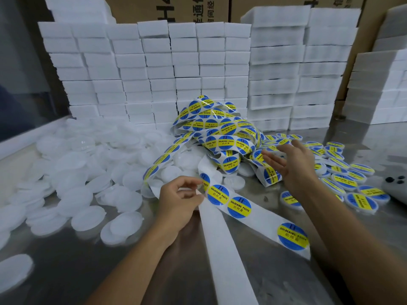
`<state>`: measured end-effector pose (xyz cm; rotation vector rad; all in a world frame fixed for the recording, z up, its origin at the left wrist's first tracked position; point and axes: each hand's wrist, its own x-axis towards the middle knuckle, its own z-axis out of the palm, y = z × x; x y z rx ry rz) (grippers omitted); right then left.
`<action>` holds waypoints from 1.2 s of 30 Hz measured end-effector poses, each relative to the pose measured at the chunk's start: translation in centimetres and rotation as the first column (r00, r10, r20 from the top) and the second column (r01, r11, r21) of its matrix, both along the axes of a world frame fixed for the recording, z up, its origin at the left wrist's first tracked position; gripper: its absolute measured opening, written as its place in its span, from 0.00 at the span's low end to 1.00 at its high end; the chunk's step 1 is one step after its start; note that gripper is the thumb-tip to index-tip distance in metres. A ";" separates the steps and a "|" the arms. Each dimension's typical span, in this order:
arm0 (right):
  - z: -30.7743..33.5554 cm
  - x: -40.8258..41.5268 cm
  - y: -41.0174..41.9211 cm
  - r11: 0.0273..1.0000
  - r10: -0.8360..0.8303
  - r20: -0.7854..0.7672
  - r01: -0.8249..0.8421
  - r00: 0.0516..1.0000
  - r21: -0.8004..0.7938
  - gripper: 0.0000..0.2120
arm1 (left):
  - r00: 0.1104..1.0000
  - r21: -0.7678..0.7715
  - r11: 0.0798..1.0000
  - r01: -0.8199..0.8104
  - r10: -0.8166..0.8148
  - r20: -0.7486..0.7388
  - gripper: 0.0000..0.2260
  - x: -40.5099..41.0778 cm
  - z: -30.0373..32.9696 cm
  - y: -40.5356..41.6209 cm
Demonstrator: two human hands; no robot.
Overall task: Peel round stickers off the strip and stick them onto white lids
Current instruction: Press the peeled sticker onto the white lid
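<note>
My left hand (178, 201) pinches a glossy white backing strip (226, 238) of round blue-and-yellow stickers (239, 206). My right hand (290, 161), fingers spread, hovers at two o'clock. Smooth white lids (88, 186) heap at nine o'clock on the steel worktop (66, 271); foam blocks (154, 69) at twelve.

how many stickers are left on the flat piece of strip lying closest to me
3. One sits just right of the left hand, one is next along, one lies near the strip's end. A fourth may be hidden behind the fingers.
</note>
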<state>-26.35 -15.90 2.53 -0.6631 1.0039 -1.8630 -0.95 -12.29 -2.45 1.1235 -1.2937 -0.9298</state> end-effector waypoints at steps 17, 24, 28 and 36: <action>-2.5 9.4 4.4 0.972 -0.089 -0.927 -0.172 0.364 -0.161 0.04 | 0.944 0.031 0.993 -0.118 0.122 -0.306 0.18 0.1 1.6 0.1; -2.8 9.9 4.3 0.947 0.255 -0.766 -0.312 0.590 0.074 0.16 | 0.918 0.040 0.996 0.083 -0.061 -0.392 0.20 -0.3 2.2 0.6; -2.9 9.9 4.2 0.960 0.192 -0.787 -0.278 0.586 0.028 0.16 | 0.899 0.035 0.979 0.201 -0.170 -0.405 0.23 -0.2 2.2 0.7; -3.2 9.4 4.3 0.961 -0.096 -0.942 -0.216 0.323 -0.172 0.15 | 0.914 0.085 0.970 0.228 -0.183 -0.362 0.15 -0.3 1.7 0.6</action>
